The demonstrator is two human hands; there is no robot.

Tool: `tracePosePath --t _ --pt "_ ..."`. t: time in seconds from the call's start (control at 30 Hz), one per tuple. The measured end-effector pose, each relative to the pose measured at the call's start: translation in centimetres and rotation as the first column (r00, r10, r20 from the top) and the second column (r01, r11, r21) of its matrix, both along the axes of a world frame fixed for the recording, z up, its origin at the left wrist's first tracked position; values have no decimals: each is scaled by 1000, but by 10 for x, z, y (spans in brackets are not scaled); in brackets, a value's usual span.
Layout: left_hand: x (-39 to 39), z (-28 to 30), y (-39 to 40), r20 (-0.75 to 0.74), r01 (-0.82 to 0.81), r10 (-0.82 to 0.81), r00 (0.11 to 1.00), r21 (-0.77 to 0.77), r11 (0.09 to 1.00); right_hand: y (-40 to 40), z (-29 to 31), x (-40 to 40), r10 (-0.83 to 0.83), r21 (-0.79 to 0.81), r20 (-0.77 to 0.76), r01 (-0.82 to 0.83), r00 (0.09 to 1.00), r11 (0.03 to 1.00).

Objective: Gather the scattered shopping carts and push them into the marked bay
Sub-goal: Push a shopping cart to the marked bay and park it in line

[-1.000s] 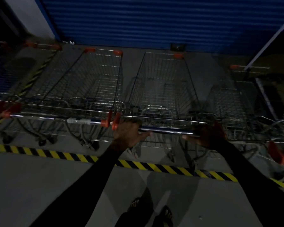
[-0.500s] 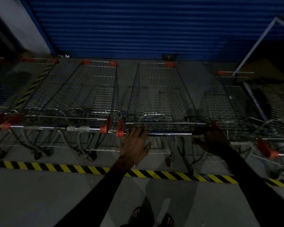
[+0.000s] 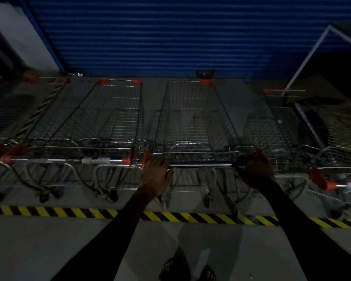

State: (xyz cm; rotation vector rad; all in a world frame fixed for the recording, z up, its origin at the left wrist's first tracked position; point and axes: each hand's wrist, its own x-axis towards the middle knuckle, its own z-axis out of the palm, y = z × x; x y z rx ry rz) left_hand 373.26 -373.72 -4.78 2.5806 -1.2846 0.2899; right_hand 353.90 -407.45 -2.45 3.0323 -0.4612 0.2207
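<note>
Dim light, head view looking down. We saw 2 hands on the chrome push bar (image 3: pixel 201 165) of the middle wire-mesh shopping cart (image 3: pixel 193 118), which stood at the centre of the frame, nose toward the blue corrugated roller shutter (image 3: pixel 170 33) across the top. The left hand (image 3: pixel 156 175) lay over the bar's left end beside an orange plastic end cap (image 3: pixel 146 161); its fingers reached over the bar, but we could not tell whether they curled around it. The right hand (image 3: pixel 253 171) gripped the bar's right end, fingers wrapped over it. Both arms wore dark sleeves.

Just left of the held cart stood a second wire-mesh cart with orange corner caps (image 3: pixel 109 118), its handle nearly touching the first. More carts sat at the far left edge and at the right (image 3: pixel 272 128), the latter blurred. All stood beyond the yellow-and-black striped floor tape (image 3: pixel 69 211) running across the lower half of the frame on the grey concrete floor (image 3: pixel 49 250). A pale metal frame (image 3: pixel 308 55) leaned at the upper right. Sandalled feet (image 3: pixel 188 270) showed at the bottom centre.
</note>
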Motion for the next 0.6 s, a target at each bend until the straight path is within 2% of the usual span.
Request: tracePosePath --t 0.13,0.23,0.3,0.4,0.6 --pt "12 -2 6 -56 43 -45 997 -39 998 15 5 -1 -52 10 66 51 996 999" --pt "16 1 12 -66 62 -63 996 -13 998 30 10 -2 -81 -18 109 83 991 996" --pt "16 2 14 -48 61 -61 997 7 998 33 11 -2 -76 -47 65 79 995 996" --pt "19 1 19 -60 55 -56 997 -16 998 33 5 0 -116 23 -61 118 991 993" --pt "25 -2 25 13 81 -80 997 -98 992 39 2 4 -113 3 -58 113 992 994"
